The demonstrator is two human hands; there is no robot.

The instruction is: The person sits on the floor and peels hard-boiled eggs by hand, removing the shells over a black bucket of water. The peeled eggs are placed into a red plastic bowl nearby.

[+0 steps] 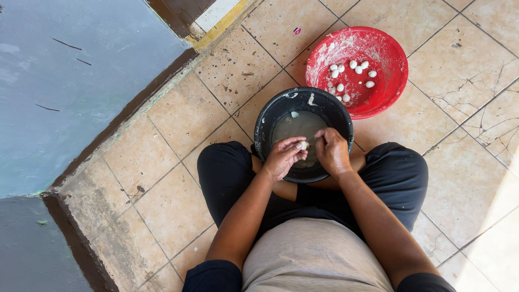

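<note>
Seated on a stained, cracked tile floor [178,211] beside a blue wall [70,81], left hand [284,157] and right hand [331,151] pinch a small white egg [304,145] over a black bowl [270,116]; a red basin [392,59] sits upper right.

Plastic, water, tile and cloth as I see them

I see a matt black plastic bowl [270,116] holding cloudy water, a glossy red plastic basin [392,81] smeared with white residue, smooth white eggs [352,74], cracked, stained glazed tiles [459,65], matt black trousers [227,173], and a dull painted wall [70,81].
</note>
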